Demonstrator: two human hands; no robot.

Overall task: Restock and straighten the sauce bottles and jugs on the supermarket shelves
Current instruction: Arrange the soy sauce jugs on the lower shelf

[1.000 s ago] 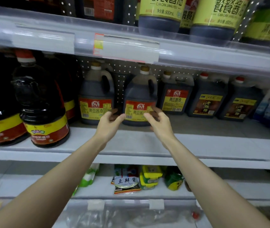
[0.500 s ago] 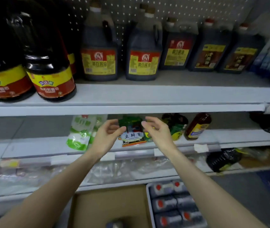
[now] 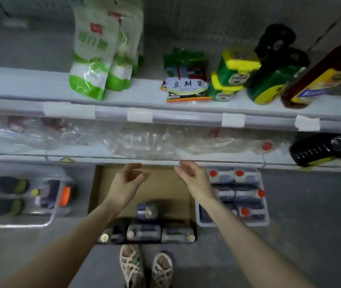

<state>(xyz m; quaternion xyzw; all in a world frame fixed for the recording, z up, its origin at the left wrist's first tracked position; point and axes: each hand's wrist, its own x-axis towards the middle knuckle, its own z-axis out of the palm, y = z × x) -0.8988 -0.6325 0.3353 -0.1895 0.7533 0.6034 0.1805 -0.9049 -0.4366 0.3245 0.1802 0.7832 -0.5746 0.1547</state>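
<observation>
Hovering empty, fingers loosely spread, left hand and right hand over open cardboard box.

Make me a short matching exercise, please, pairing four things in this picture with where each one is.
Things:
1. green and white pouches
2. cardboard box
3. brown bottle with a yellow label
4. sandals

Places:
A. lying on its side at the shelf's right end
B. on the floor at the bottom of the view
C. standing at the shelf's left
D. open on the floor below both hands

Pairs: 1-C, 2-D, 3-A, 4-B
</observation>
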